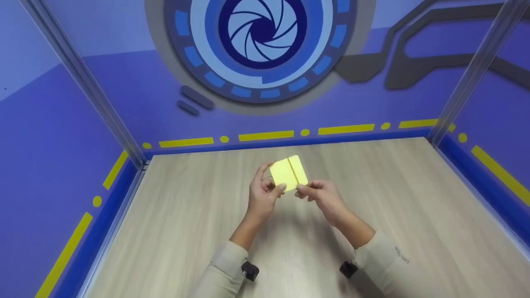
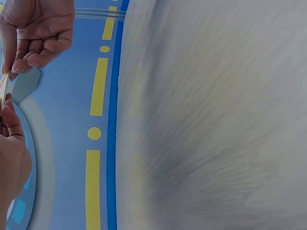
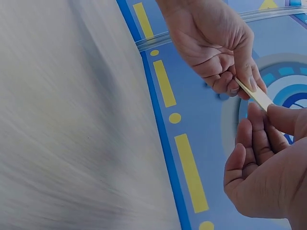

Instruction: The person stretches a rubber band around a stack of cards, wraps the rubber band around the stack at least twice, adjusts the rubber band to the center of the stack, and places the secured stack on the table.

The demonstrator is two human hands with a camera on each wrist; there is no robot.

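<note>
Both hands hold a thin yellow square pad (image 1: 283, 170), with rounded corners and a darker band across its right part, raised above the table. My left hand (image 1: 261, 194) grips its left side, thumb on the front near the lower edge and a finger up along the left edge. At the lower right corner my right hand (image 1: 325, 198) pinches it between thumb and fingers. Seen edge-on in the right wrist view, the pad (image 3: 259, 98) is a narrow pale strip between both hands. Only a sliver of the pad (image 2: 4, 86) shows at the border of the left wrist view.
A light wood-grain table (image 1: 186, 215) lies below the hands. Blue walls with yellow dashes (image 1: 265, 135) and a round aperture design (image 1: 263, 31) enclose its back and sides. Metal posts (image 1: 95, 95) stand at the corners. Both sleeves (image 1: 230, 260) carry small black devices (image 1: 250, 271).
</note>
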